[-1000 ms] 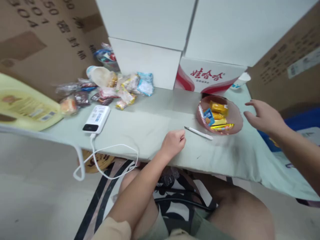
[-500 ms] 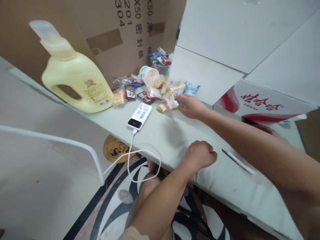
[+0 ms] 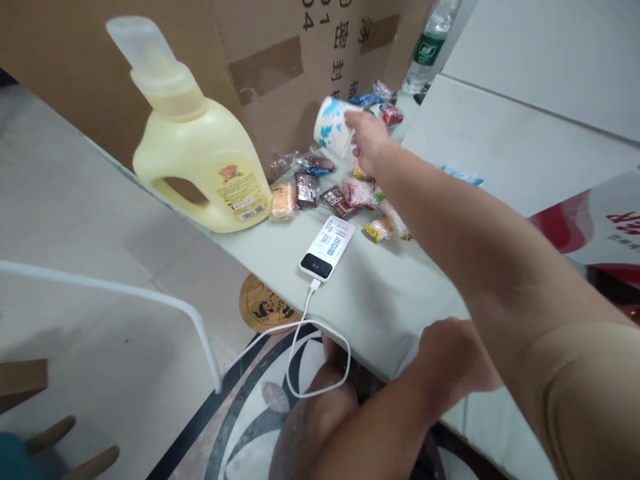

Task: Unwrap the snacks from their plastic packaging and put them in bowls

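My right hand (image 3: 367, 137) is closed on a white paper cup (image 3: 333, 127) with a blue print, tilted above the back of the table. Near it lie wrapped snacks: an orange cake packet (image 3: 283, 201), a dark brown packet (image 3: 307, 190), a cocoa packet (image 3: 339, 201), a pink-and-white wrapper (image 3: 361, 193) and a yellow-ended wrapper (image 3: 380, 229). More blue and red packets (image 3: 387, 112) are behind the hand. My left hand (image 3: 453, 350) rests low at the table's front; my right forearm covers its fingers.
A white power bank (image 3: 327, 248) with a white cable (image 3: 295, 325) lies near the front edge. A yellow jug (image 3: 200, 160) stands left, before a cardboard box (image 3: 270, 60). A water bottle (image 3: 430, 47) and white boxes (image 3: 530, 80) stand at the back right.
My right hand has moved from the snack packets to the paper cup, which was lying among them, and has lifted it. The view has shifted; my left hand stays low by the table's front.
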`<action>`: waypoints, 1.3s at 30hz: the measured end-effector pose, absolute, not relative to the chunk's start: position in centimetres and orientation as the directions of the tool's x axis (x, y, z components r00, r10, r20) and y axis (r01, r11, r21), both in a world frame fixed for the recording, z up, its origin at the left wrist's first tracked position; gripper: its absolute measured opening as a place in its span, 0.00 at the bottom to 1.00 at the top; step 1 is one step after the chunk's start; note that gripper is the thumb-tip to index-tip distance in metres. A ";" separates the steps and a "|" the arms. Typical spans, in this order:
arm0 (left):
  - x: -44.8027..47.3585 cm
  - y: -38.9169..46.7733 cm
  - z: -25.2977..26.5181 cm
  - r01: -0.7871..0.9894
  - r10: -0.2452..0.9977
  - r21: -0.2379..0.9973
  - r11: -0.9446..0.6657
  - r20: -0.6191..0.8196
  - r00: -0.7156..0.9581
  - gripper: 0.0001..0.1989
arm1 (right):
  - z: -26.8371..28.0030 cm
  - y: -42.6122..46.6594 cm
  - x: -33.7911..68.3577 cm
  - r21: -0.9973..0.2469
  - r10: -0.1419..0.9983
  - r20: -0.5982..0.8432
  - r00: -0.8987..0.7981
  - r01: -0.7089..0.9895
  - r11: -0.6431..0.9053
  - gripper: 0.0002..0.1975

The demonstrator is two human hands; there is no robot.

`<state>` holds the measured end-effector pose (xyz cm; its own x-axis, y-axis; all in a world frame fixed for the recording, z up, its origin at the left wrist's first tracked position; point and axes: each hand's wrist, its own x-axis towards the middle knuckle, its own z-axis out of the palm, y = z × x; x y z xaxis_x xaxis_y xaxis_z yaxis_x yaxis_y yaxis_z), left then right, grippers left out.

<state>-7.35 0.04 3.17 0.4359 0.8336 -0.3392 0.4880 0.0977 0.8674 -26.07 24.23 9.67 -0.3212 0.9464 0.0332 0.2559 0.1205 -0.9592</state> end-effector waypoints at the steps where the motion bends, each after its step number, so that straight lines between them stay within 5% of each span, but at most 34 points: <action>1: -7.3 0.0 3.4 0.494 0.822 0.863 0.104 -0.355 0.446 0.20 | 10.6 23.7 -24.8 -0.962 0.945 0.087 -0.316 0.222 0.162 0.11; 4: -7.1 -0.5 3.9 0.514 0.822 0.851 0.108 -0.367 0.435 0.16 | 12.6 21.5 -17.9 -0.911 0.930 0.261 -0.257 0.253 0.326 0.05; 7: -6.6 -1.2 4.0 0.520 0.857 0.852 0.061 -0.311 0.410 0.12 | 12.6 18.4 -7.4 -0.589 0.814 0.521 -0.258 0.581 0.561 0.06; 13: -3.8 -1.4 4.2 0.535 0.873 0.845 0.004 -0.264 0.410 0.08 | 8.2 13.4 11.1 -0.102 0.909 0.251 -0.333 0.925 0.367 0.14; 15: -2.4 -1.6 4.2 0.555 0.862 0.832 -0.015 -0.271 0.429 0.08 | 6.7 13.0 13.6 -0.005 0.929 0.164 -0.332 0.941 0.337 0.17; 17: -1.3 -1.9 3.9 0.586 0.836 0.809 -0.031 -0.301 0.459 0.09 | 5.5 12.9 13.9 0.031 0.916 0.229 -0.330 0.943 0.332 0.19; 20: -0.2 -2.2 3.2 0.652 0.786 0.756 -0.055 -0.370 0.495 0.12 | 4.8 13.0 10.0 -0.085 0.867 0.318 -0.384 0.899 0.430 0.17; 24: -0.1 -1.5 2.3 0.713 0.791 0.696 -0.083 -0.389 0.472 0.18 | 4.8 13.8 0.5 -0.348 0.835 0.145 -0.531 0.762 0.546 0.27; 29: -0.4 -0.3 2.5 0.681 0.751 0.729 -0.068 -0.412 0.516 0.24 | 4.1 16.2 -6.7 -0.445 0.844 0.008 -0.536 0.754 0.483 0.29; 35: -1.9 -0.3 2.7 0.652 0.819 0.758 -0.009 -0.368 0.440 0.10 | 4.5 14.3 1.7 -0.775 0.823 0.228 -0.521 0.414 0.477 0.25; 39: -2.7 0.0 2.4 0.486 0.935 0.872 0.060 -0.219 0.278 0.13 | 4.1 8.4 11.0 -0.908 0.921 0.269 -0.281 0.245 0.340 0.33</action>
